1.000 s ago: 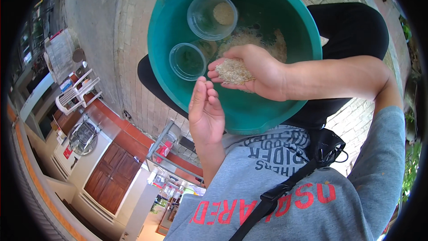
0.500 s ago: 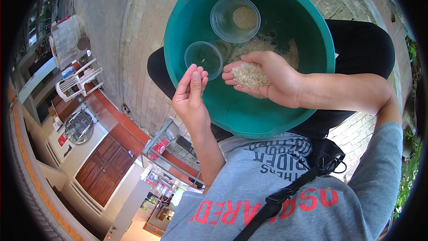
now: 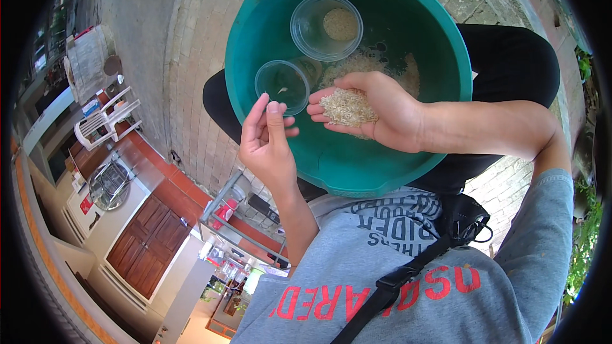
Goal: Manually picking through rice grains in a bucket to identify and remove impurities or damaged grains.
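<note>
Palm up and cupped, my right hand holds a heap of rice over the green basin. My left hand is raised at the basin's near left side, thumb and index finger slightly apart, with nothing clearly visible between them. Just beyond its fingertips a small clear plastic cup stands in the basin, with a tiny pale bit in it. A larger clear plastic tub farther back holds some rice on one side. Loose rice lies on the basin floor, partly hidden by my right hand.
The basin rests across my legs in black trousers. Paving bricks surround me. To the left are a white plastic chair and a wooden double door. A black strap crosses my grey shirt.
The thumb and fingertips of my left hand have moved apart from a pinch. My right hand still cups the rice. The whole view has shifted slightly.
</note>
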`<action>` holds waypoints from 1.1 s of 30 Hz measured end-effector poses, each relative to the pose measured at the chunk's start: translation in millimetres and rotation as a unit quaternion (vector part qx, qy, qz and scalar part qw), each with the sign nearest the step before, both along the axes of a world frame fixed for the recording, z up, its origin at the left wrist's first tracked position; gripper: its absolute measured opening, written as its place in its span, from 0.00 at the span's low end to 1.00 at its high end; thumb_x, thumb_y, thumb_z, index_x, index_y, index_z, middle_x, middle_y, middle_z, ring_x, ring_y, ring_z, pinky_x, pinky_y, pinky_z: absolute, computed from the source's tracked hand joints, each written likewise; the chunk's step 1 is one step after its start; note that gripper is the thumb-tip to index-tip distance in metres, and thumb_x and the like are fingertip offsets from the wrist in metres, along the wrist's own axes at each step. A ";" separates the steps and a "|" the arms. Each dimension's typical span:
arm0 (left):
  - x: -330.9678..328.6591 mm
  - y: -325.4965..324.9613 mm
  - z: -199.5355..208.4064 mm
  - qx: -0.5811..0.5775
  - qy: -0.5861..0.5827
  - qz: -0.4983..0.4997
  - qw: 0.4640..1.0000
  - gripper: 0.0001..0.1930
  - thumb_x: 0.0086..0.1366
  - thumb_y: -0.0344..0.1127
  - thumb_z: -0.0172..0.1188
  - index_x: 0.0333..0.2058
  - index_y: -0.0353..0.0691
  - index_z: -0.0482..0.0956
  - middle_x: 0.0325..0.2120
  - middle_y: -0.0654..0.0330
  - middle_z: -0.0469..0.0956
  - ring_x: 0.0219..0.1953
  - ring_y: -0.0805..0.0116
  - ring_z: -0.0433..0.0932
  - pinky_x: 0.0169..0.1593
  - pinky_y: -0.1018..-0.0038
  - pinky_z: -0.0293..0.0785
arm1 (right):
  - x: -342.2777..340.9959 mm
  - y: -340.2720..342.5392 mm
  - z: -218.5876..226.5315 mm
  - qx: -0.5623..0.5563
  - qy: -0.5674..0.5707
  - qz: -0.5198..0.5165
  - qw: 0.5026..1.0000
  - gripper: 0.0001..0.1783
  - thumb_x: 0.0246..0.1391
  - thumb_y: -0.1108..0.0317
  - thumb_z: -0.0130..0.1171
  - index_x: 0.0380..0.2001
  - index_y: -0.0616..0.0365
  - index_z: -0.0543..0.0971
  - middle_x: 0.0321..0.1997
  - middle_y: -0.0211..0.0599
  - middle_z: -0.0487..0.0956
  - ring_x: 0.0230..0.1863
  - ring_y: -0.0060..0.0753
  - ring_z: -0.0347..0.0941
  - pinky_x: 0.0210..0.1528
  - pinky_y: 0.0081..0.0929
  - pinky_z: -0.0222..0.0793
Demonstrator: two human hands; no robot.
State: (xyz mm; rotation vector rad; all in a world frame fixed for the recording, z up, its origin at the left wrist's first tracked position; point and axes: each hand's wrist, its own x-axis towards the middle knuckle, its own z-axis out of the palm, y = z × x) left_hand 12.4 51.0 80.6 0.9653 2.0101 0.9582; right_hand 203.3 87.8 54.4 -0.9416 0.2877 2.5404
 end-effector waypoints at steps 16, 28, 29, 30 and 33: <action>24.1 -17.3 9.3 0.062 0.111 -0.286 0.950 0.15 0.58 0.26 0.75 0.45 0.38 0.88 0.38 0.59 0.82 0.33 0.74 0.79 0.38 0.78 0.76 | 1.4 -1.1 3.5 -0.005 0.031 -0.007 0.999 0.25 0.74 0.59 0.36 0.56 0.65 0.76 0.55 0.43 0.79 0.57 0.36 0.77 0.61 0.30 0.73; 26.4 -19.2 13.1 0.062 0.118 -0.283 0.950 0.13 0.54 0.25 0.76 0.40 0.39 0.89 0.34 0.60 0.83 0.33 0.72 0.83 0.38 0.76 0.79 | 1.5 -6.3 1.5 -0.002 0.023 -0.017 1.000 0.24 0.74 0.59 0.37 0.56 0.65 0.76 0.55 0.41 0.79 0.57 0.33 0.76 0.62 0.32 0.72; 27.7 -19.0 16.4 0.054 0.127 -0.296 0.945 0.14 0.53 0.25 0.76 0.40 0.40 0.89 0.33 0.60 0.83 0.33 0.71 0.83 0.38 0.76 0.79 | 1.3 -6.3 1.7 0.004 0.023 -0.013 1.000 0.24 0.74 0.59 0.37 0.56 0.64 0.77 0.55 0.39 0.79 0.57 0.31 0.76 0.61 0.30 0.71; 29.3 -18.7 18.1 0.053 0.126 -0.295 0.946 0.14 0.53 0.25 0.76 0.40 0.40 0.89 0.33 0.60 0.83 0.33 0.71 0.83 0.38 0.76 0.79 | 1.3 -6.6 2.0 0.009 0.022 -0.009 1.000 0.24 0.74 0.59 0.37 0.56 0.64 0.77 0.55 0.38 0.79 0.57 0.29 0.75 0.60 0.29 0.71; 36.6 -17.6 22.2 0.083 0.144 -0.341 0.926 0.16 0.51 0.26 0.78 0.41 0.41 0.89 0.32 0.61 0.82 0.32 0.69 0.82 0.37 0.75 0.78 | 2.6 -5.5 5.2 0.015 0.027 -0.003 1.000 0.24 0.74 0.59 0.37 0.56 0.63 0.77 0.55 0.37 0.79 0.56 0.27 0.74 0.59 0.28 0.70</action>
